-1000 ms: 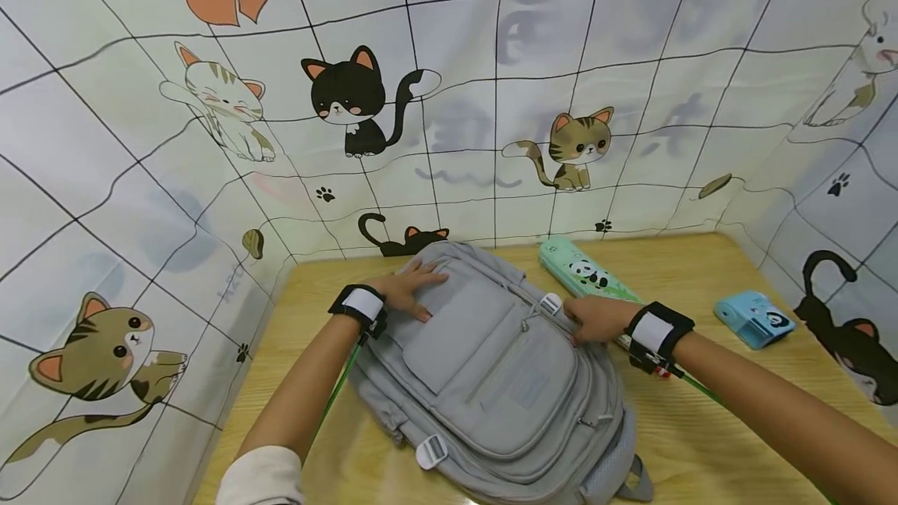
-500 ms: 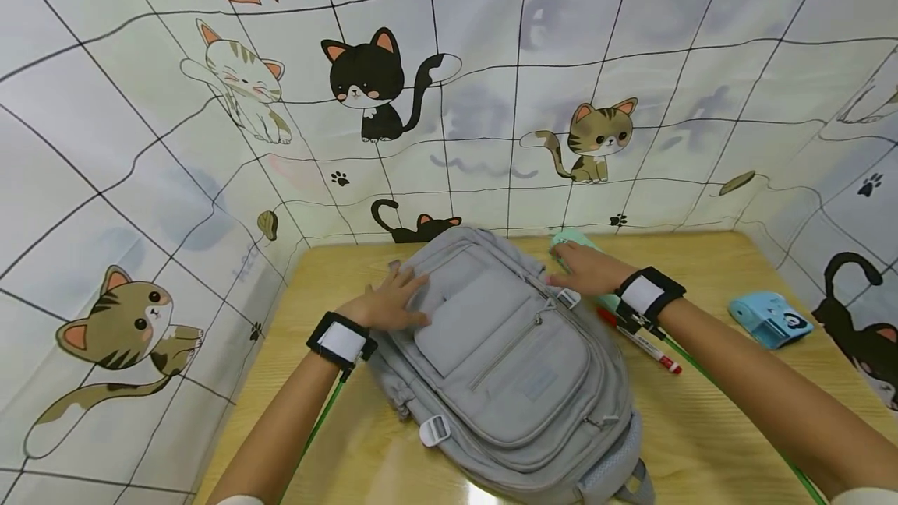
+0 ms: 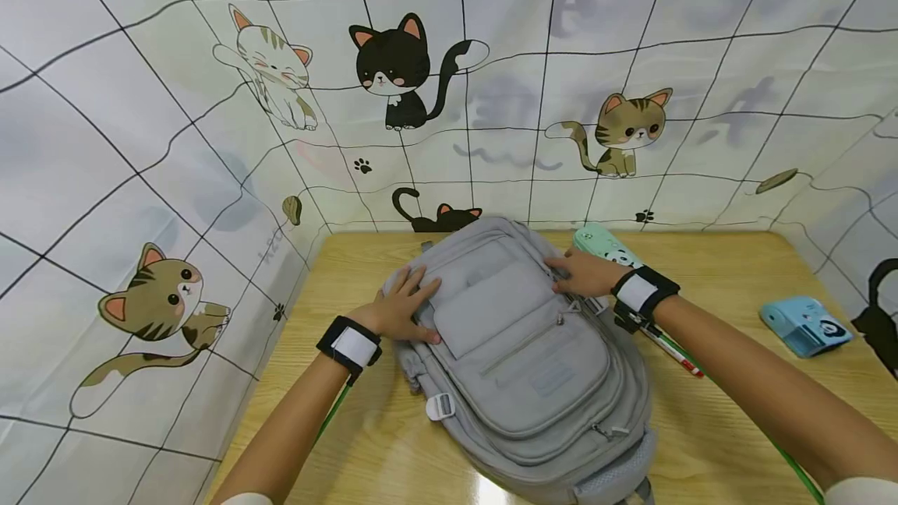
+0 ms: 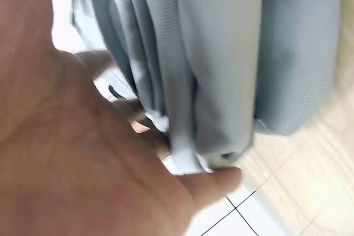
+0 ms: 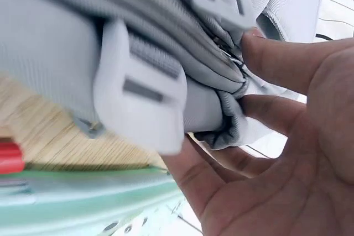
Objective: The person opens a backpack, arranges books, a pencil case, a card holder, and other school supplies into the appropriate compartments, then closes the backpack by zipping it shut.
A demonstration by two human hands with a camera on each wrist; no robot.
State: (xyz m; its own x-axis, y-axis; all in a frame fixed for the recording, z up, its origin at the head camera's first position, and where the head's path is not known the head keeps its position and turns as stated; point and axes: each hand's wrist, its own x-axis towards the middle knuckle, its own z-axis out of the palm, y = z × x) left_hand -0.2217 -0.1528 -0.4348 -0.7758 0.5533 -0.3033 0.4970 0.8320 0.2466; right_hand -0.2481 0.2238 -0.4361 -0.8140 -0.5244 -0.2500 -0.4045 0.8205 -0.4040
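Note:
A grey backpack (image 3: pixel 519 333) lies front side up on the wooden table, its top toward the wall. My left hand (image 3: pixel 400 310) rests on its upper left side with fingers spread; the left wrist view has that hand (image 4: pixel 94 147) against folded grey fabric (image 4: pixel 215 59). At the upper right edge, my right hand (image 3: pixel 588 273) holds the bag. Seen from the right wrist, the thumb and index finger of this hand (image 5: pixel 276 153) pinch the edge by the zipper (image 5: pixel 221 53), the other fingers beneath. A pale buckle (image 5: pixel 141 92) sits beside them.
Behind the right hand lies a mint-green panda pencil case (image 3: pixel 603 242), partly hidden. A red-and-white marker (image 3: pixel 684 361) is beside the bag under the right wrist. Farther right sits a light-blue object with a panda print (image 3: pixel 807 326). Cat-print curtain (image 3: pixel 519 100) surrounds the table (image 3: pixel 730 279).
My right hand left the bag's strap buckle, reached up near the pencil case, and now grips the bag's upper right edge. The left hand stays spread on the bag. The head view has shifted.

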